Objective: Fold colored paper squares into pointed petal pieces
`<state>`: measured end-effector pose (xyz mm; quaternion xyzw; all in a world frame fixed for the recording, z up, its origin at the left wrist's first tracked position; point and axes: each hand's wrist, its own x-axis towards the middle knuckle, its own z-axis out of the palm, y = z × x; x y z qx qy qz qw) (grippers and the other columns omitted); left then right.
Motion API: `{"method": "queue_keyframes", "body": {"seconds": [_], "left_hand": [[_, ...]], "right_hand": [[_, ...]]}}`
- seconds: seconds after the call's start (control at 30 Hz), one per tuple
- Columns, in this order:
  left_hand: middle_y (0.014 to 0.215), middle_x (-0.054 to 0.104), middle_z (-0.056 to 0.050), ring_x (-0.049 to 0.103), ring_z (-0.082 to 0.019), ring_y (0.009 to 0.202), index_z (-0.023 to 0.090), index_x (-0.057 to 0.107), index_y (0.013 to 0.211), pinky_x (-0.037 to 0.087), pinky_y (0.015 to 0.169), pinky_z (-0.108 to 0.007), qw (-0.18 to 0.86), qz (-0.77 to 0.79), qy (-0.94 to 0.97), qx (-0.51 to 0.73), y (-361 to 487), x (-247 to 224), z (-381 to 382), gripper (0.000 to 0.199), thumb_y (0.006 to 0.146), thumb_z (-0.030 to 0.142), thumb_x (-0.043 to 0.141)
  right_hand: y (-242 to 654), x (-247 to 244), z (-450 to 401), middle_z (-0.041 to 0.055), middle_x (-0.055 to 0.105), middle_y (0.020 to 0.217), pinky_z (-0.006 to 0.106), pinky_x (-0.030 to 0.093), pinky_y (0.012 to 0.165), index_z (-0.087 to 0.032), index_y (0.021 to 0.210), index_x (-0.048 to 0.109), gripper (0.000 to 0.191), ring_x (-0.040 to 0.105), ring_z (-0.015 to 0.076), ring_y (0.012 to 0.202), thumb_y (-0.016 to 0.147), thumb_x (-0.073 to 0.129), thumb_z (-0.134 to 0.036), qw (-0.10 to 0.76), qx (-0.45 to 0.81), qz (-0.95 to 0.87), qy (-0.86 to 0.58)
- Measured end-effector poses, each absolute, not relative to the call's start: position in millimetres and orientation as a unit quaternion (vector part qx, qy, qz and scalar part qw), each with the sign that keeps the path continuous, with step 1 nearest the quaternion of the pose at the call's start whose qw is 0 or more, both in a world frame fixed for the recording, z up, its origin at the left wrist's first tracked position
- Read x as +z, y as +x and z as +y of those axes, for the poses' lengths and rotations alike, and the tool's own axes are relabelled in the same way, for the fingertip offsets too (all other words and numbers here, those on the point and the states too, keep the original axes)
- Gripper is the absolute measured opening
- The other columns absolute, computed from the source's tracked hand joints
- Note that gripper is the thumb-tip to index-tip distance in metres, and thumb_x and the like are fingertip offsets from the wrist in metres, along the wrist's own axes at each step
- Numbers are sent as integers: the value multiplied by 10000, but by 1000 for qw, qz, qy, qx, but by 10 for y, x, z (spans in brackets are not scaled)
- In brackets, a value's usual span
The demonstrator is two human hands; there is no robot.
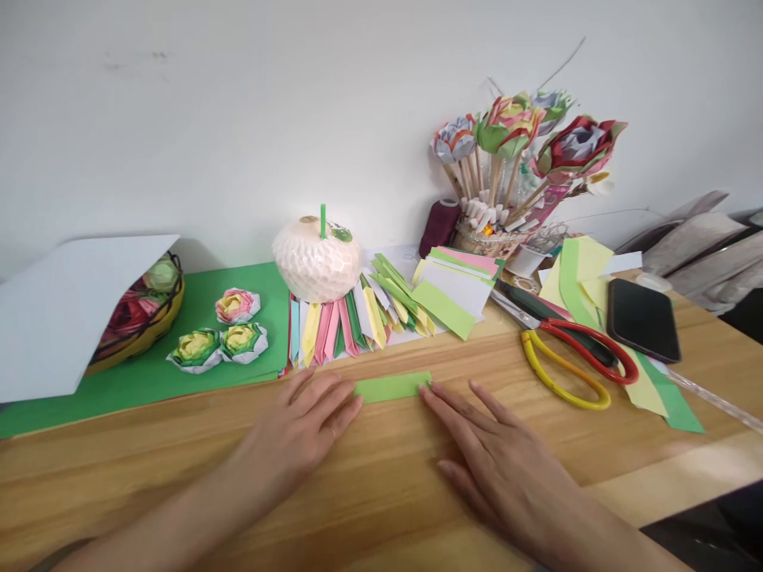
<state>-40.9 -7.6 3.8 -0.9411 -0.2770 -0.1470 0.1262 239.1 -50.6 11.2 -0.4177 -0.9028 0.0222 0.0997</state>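
Observation:
A narrow light-green paper strip (392,388) lies flat on the wooden table (334,508) between my hands. My left hand (313,417) rests palm down over the strip's left end, fingers stretched out and covering that end. At the other end, the fingertips of my right hand (489,445) touch the strip's corner, its fingers spread and thumb apart. Just beyond the strip, folded paper pieces (339,326) in pink, yellow, white and green lie in a row. A stack of cut paper rectangles (447,306) sits to their right, light green on top.
Red-and-yellow-handled scissors (572,357) and a black phone (642,318) lie right, among paper scraps (572,262). Paper flowers on sticks (509,127) stand by a dark thread spool (439,226). A white textured jar (315,262) stands mid-back. Small paper flowers (238,306) sit on green sheets (143,397) near a basket (172,306).

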Motion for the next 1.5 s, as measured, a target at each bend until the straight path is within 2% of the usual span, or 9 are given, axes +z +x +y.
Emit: {"method": "queue_keyframes", "body": {"seconds": [0.2,0.3,0.43,0.6,0.8,0.97,1.13,1.3,1.5], "left_hand": [[1168,631,-55,478,-205,1121,165,558,1213,225,1038,-411,116,-287,-938,-154,-425,10,-90,307,977,167,363],[1147,639,-61,489,-206,1116,160,566,1198,253,1028,-414,105,-285,-938,-167,-417,-2,-83,313,983,152,339],[1155,637,-49,497,-212,1116,171,569,1190,271,1020,-424,106,-275,-941,-167,-403,-2,-35,316,984,135,331],[1231,604,-43,509,-202,1119,172,555,1207,282,1029,-429,136,-273,-941,-150,-357,4,16,336,991,133,301],[1130,628,-136,541,-249,1035,52,526,1229,455,860,-404,131,-283,-925,-215,-222,71,23,349,943,50,325],[733,639,-69,575,-205,687,18,501,1240,509,608,-331,56,-273,-935,-218,-17,150,3,350,935,99,348],[907,682,-95,609,-218,843,85,502,1268,532,688,-338,-75,-309,-926,-203,190,205,-9,364,948,186,362],[954,704,-12,629,-166,849,195,614,1141,517,756,-288,-242,-363,-873,-219,217,264,24,335,883,98,424],[978,694,-24,630,-170,885,173,654,1043,502,803,-292,-272,-390,-848,-234,142,253,85,243,839,112,536]], "right_hand": [[2596,166,-428,129,593,1260,556,321,1061,-148,1367,387,456,522,265,1201,920,441,-221,136,-16,-889,-437],[2640,194,-356,121,628,1181,506,423,990,-174,1275,465,361,587,253,1096,925,460,-264,182,-1,-872,-455],[2481,176,-241,145,588,1173,442,520,846,-152,1243,485,414,570,275,1052,871,568,-312,187,54,-852,-486],[2278,130,-154,76,634,951,388,519,762,-190,917,590,64,591,236,902,856,573,-185,208,113,-843,-483],[2249,168,-160,58,638,976,338,525,741,-205,1075,578,284,627,212,873,797,604,-156,239,198,-773,-554],[2191,141,-218,33,652,910,293,521,688,-199,1058,573,269,637,189,804,803,575,-115,255,195,-768,-554],[2134,113,-384,61,659,880,308,523,669,-169,1120,513,240,628,195,764,880,501,-165,273,122,-821,-486],[2080,253,-461,83,672,984,308,525,755,-154,1066,540,180,616,196,894,897,478,-150,250,123,-899,-339],[2120,175,-324,85,640,1106,346,477,945,-138,1079,560,216,539,203,1092,938,401,-101,211,116,-919,-311]]}}
